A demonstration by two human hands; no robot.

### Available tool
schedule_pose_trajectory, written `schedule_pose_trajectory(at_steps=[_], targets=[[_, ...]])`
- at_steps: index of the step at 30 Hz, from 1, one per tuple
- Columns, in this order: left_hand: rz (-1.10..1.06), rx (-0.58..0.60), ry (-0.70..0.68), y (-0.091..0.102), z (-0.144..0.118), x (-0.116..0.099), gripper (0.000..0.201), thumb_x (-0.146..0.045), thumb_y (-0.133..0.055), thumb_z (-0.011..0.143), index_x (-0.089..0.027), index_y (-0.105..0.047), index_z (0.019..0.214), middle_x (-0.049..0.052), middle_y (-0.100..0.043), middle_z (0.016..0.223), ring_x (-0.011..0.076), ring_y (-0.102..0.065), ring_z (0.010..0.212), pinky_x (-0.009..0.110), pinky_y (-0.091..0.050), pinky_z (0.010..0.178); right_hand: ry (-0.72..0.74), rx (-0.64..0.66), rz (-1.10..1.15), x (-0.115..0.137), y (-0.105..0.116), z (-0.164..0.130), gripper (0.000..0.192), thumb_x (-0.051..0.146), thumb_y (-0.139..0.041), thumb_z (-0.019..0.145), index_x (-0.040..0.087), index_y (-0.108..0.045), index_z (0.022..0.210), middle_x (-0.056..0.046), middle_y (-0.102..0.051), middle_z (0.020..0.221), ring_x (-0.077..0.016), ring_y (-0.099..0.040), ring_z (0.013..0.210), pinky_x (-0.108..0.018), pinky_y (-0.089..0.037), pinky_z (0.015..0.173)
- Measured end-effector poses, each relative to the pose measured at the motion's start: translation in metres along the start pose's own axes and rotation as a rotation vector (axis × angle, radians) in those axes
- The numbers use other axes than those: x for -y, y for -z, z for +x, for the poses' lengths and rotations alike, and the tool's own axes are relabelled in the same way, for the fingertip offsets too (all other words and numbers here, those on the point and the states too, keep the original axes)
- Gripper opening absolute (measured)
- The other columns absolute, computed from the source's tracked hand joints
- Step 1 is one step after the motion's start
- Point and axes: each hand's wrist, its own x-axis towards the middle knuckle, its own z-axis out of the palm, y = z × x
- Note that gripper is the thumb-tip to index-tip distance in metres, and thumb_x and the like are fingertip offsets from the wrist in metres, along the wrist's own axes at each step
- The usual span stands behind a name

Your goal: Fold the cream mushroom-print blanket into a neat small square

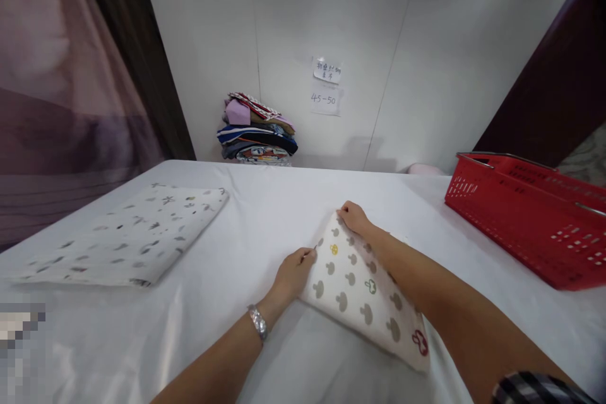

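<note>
My left hand (294, 273) pinches the near-left edge of the folded cloth (362, 293), and my right hand (354, 217) is closed on its far corner. The cloth lies flat mid-table (265, 202), open sheet all round, the basket (530, 221) well right, another cloth (132, 240) well left.

Both bare forearms extended forward, left hand (294, 274) fingers curled, pinching, right hand (354, 217) closed, knuckles up
</note>
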Motion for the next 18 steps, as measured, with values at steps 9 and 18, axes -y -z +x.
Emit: schedule_pose_trajectory(at_steps=[9,18], targets=[[0.146,0.055,0.028,0.0004,-0.0023,-0.005,0.048,-0.06,-0.039,0.078,-0.018,-0.056,0.064,0.001,-0.061,0.066,0.0164,-0.053,0.065,0.026,-0.035,0.055,-0.054,-0.045,0.012,0.0008,-0.0049,0.0033,0.016,0.031,-0.049,0.083,0.02,-0.05,0.072,0.0,-0.057,0.069,-0.0136,-0.049,0.065,-0.023,-0.03,0.057],[0.161,0.122,0.075,0.0033,-0.0059,-0.009,0.056,-0.068,-0.038,0.074,-0.018,-0.05,0.054,0.0,-0.054,0.055,0.0154,-0.048,0.057,0.026,-0.03,0.052,-0.054,-0.041,0.016,-0.0007,-0.0077,0.0027,0.016,0.034,-0.048,0.084,0.02,-0.053,0.076,-0.001,-0.06,0.072,-0.0145,-0.05,0.067,-0.024,-0.031,0.057]])
